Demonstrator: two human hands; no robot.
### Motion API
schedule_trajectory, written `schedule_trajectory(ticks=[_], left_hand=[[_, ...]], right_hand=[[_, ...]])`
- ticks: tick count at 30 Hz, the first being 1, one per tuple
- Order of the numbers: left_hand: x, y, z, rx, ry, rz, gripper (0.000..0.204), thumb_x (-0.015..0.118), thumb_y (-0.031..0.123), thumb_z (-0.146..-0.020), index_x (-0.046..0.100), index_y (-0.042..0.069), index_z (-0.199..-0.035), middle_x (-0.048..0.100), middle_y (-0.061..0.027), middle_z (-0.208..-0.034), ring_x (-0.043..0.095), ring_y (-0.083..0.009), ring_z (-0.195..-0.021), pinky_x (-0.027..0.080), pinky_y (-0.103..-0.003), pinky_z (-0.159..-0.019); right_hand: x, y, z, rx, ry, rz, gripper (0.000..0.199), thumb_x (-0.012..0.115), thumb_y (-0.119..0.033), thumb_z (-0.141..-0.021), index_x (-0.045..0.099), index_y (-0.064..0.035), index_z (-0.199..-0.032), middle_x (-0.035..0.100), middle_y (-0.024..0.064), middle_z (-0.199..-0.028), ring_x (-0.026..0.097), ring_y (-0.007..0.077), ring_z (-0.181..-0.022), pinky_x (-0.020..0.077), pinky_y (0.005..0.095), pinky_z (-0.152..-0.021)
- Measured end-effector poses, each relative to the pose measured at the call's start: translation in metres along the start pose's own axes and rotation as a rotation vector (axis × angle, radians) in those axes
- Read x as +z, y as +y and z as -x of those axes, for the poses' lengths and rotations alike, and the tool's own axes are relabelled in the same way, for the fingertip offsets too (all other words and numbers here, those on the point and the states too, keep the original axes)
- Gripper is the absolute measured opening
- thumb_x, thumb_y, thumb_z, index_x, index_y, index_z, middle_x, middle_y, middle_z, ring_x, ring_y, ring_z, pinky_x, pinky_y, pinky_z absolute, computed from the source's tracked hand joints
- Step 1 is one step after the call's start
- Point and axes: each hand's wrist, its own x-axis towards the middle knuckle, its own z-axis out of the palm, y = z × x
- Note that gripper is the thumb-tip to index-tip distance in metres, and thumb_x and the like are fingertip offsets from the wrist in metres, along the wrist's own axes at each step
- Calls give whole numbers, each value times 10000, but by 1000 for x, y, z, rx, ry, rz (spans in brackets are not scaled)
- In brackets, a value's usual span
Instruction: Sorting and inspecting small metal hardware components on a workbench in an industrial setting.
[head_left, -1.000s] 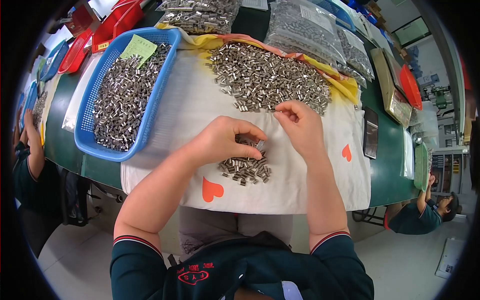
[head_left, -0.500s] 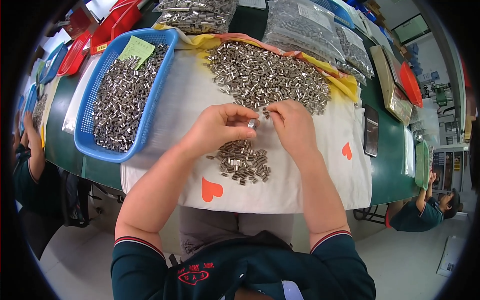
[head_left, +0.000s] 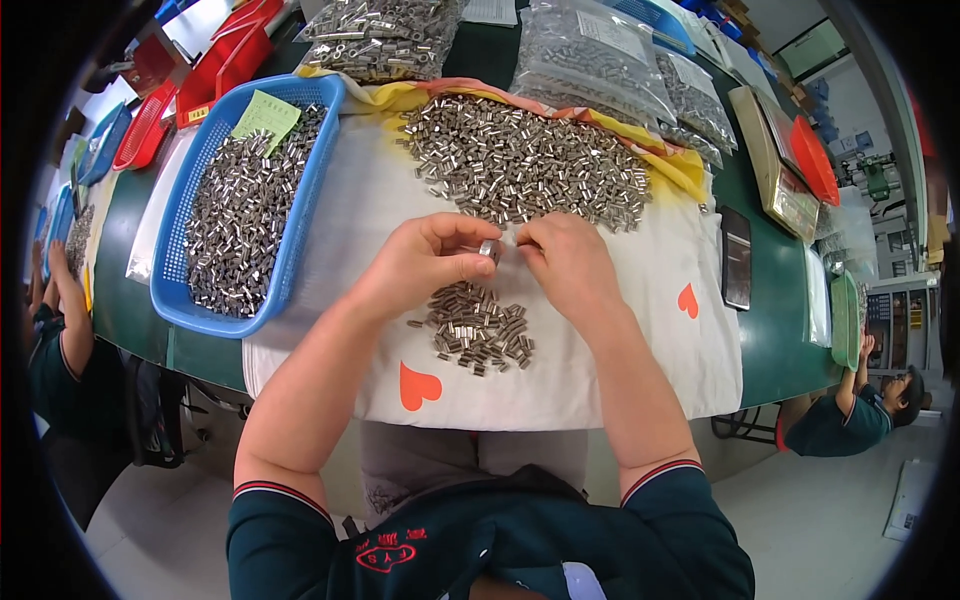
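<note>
My left hand [head_left: 425, 260] pinches a short shiny metal cylinder [head_left: 488, 249] between thumb and fingers, above the cloth. Facing it, close by but apart, my right hand [head_left: 572, 262] has its thumb and fingers closed together; whatever is in them is too small or hidden to make out. Just below the hands lies a small heap of short metal sleeves [head_left: 478, 330]. Beyond them spreads a much larger pile of similar metal pieces [head_left: 530, 160]. Both heaps rest on a white cloth [head_left: 560, 380] with red hearts and a yellow-orange far border.
At left stands a blue plastic basket [head_left: 287, 255] full of metal pieces, with a yellow-green slip [head_left: 268, 117]. Clear bags of metal parts [head_left: 590, 65] lie at the back. On the right are a dark phone [head_left: 736, 258] and a red tray [head_left: 815, 160]. Other people sit at both sides.
My right hand has drawn back from the near edge of the large pile, toward me and slightly left. My left hand keeps its hold on the metal cylinder. The whole view has shifted slightly.
</note>
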Motion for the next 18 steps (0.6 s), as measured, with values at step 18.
schedule_trajectory(ticks=[18], left_hand=[[5,-1,1,-4,61,-141,339,635,6,-755,551,-35,-1080,618,-49,-874,582,-82,-794,477,-202,-705]], right_hand=[[-11,-23,9,97,62,-627,67,605,-40,-718,603,-13,-779,608,64,-751,583,154,-674,461,261,-606]])
